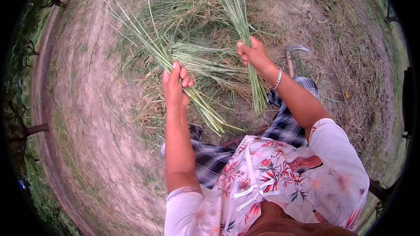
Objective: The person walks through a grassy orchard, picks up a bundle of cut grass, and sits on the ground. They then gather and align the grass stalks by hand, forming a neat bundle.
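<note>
My left hand (pixel 177 83) is closed around a loose bunch of long green grass stems (pixel 203 108), whose thin tops fan out to the upper left. A thicker bunch of green stems (pixel 241 23) is gripped in my right hand (pixel 254 54), its butt ends pointing down towards my knee. The two bunches are apart. Between and beyond my hands, a bundle of cut grass (pixel 206 59) lies across a heap of green and dry grass (pixel 190 13) on the ground.
A sickle (pixel 289 59) with a curved metal blade and wooden handle lies on the ground beyond my right knee (pixel 306 87). Scattered dry grass covers the bare earth (pixel 101 105) around me. Tree trunks and branches (pixel 37 129) stand at the far left edge.
</note>
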Demonstrator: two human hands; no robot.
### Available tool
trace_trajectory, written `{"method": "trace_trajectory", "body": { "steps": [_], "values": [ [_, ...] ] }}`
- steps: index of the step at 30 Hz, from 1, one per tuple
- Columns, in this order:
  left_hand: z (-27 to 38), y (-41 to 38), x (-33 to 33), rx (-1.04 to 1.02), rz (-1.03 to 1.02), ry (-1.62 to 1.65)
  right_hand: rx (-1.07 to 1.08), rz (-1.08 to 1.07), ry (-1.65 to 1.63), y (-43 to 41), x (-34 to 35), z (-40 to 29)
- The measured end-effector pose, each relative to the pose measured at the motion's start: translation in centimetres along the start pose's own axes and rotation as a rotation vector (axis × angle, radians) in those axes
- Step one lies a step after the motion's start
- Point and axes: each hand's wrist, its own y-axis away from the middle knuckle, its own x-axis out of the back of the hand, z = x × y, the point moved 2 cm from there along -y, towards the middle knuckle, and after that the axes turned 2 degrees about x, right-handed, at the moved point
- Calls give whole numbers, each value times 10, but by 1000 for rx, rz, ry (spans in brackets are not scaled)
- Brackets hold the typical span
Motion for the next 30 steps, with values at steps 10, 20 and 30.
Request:
{"method": "trace_trajectory", "body": {
  "steps": [10, 20, 30],
  "values": [
    [48, -3, 23, -320, 207, 61, -151, 240, 142, -37, 26, 103],
    [33, 3, 13, -194, 190, 9, -278, 73, 1038, -2, 30, 191],
    [0, 13, -36, -2, -204, -19, 226, -352, 3, 7, -61, -52]
  ]
}}
